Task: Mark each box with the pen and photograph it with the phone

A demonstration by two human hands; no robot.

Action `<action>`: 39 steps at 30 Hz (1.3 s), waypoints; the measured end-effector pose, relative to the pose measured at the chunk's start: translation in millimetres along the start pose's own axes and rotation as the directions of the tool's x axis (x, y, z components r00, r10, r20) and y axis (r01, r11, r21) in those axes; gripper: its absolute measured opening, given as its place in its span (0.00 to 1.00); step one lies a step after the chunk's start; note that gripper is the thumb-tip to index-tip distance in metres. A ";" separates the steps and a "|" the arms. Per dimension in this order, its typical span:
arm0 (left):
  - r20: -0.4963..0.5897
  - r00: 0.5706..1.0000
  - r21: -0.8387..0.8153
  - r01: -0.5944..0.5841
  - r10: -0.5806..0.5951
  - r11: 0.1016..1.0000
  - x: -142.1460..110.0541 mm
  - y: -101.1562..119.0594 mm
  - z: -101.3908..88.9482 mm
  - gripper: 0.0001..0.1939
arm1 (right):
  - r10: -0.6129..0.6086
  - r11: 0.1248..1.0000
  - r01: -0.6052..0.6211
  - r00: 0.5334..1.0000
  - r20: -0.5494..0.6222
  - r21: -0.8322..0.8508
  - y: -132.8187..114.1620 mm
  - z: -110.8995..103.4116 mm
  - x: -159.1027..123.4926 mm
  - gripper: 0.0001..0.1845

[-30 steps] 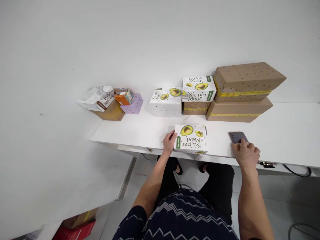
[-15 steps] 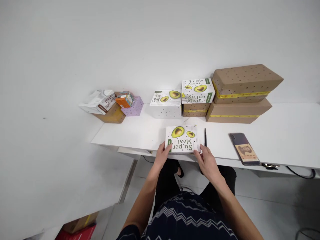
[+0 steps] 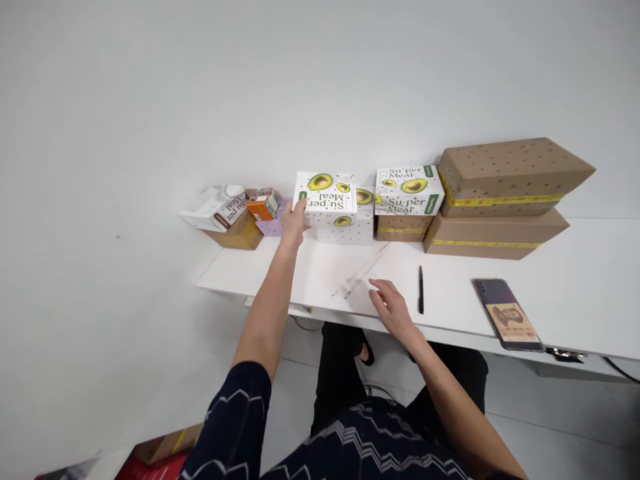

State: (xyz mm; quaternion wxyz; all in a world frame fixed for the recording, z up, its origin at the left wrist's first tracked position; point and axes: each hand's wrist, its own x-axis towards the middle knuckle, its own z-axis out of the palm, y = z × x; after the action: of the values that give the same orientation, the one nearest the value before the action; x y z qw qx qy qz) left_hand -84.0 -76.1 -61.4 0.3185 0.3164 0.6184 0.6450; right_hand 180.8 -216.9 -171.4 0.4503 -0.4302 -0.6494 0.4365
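My left hand (image 3: 295,221) grips the left side of a white Su-per Meal box (image 3: 326,197) with avocado pictures, its lettering upside down to me. The held box is in front of or above another white avocado box (image 3: 345,233) at the back of the table, partly hiding it; I cannot tell whether the two touch. Over the table's front part, my right hand (image 3: 393,310) holds nothing, its fingers apart. A black pen (image 3: 421,290) lies a little to the right of that hand.
Brown cardboard boxes (image 3: 495,233) are stacked at the back right. Another Su-per Meal box (image 3: 409,191) rests on a small brown box (image 3: 404,229). Left of my left hand are an orange carton (image 3: 261,207), a lilac box (image 3: 270,228) and a white package (image 3: 217,205). A phone (image 3: 507,313) lies at the front edge.
The Su-per Meal box has gone from the table's front edge, held in both hands, to the back left in my left hand alone. My right hand has let go of it.
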 end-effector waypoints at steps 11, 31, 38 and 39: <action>-0.064 0.985 0.539 -0.101 0.160 0.836 61.7 -20.7 58.0 0.24 | 0.022 0.993 -0.012 0.996 0.088 -0.117 35.7 15.9 14.6 0.17; -0.363 0.898 0.303 -0.137 0.247 0.943 71.7 -49.4 -96.0 0.24 | -0.050 0.970 0.046 0.999 -0.008 -0.237 60.7 23.3 21.0 0.19; 0.055 0.977 -0.290 0.212 -0.205 0.933 -118.7 -113.4 -63.7 0.26 | 0.138 0.988 -0.144 0.985 -0.099 -0.056 60.8 21.3 20.4 0.21; 0.119 0.964 -0.319 0.266 -0.240 0.910 -144.9 -119.4 -53.0 0.29 | 0.184 0.983 -0.184 0.973 -0.140 0.010 58.8 20.9 18.0 0.22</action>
State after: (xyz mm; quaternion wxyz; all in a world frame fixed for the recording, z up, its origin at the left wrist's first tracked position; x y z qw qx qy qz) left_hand -37.7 -220.1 -184.7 0.4717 0.2001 0.5237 0.6806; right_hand 166.5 -189.0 -228.2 0.4517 -0.5189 -0.5743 0.4439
